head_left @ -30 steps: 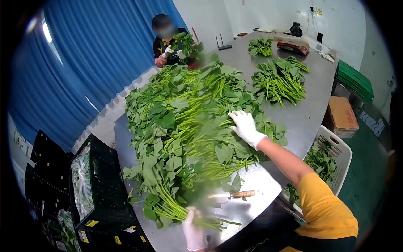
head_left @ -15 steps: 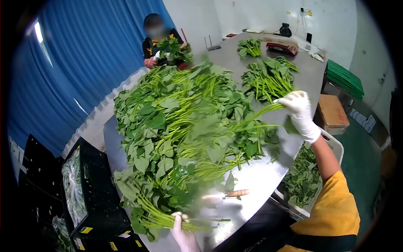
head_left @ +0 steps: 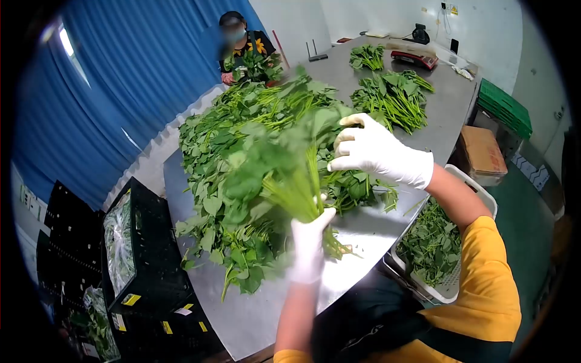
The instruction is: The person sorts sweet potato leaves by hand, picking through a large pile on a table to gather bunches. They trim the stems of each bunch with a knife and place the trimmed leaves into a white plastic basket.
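Note:
My left hand (head_left: pixel 307 245), in a white glove, is closed around the stems of a bunch of leafy greens (head_left: pixel 293 190), held upright over the near side of the table. Motion blurs its leaves. Just right of the bunch is my right hand (head_left: pixel 378 152), also gloved, its fingers curved and apart with nothing visible in them. Behind the bunch spreads a big pile of the same greens (head_left: pixel 209 151) with long green stems. Cut stem ends hang below my left fist.
Two sorted bunches (head_left: pixel 393 100) lie farther up the metal table (head_left: pixel 224 323), near a red scale (head_left: pixel 414 59). A white basket of leaves (head_left: pixel 430 242) stands at right, by a cardboard box (head_left: pixel 481 151). Black crates (head_left: pixel 148 254) are at left. A co-worker (head_left: pixel 248 51) handles greens across the table.
My left hand has lifted its bunch up and right from the table's near edge. My right hand has moved left toward it, and the stems it held no longer show in it.

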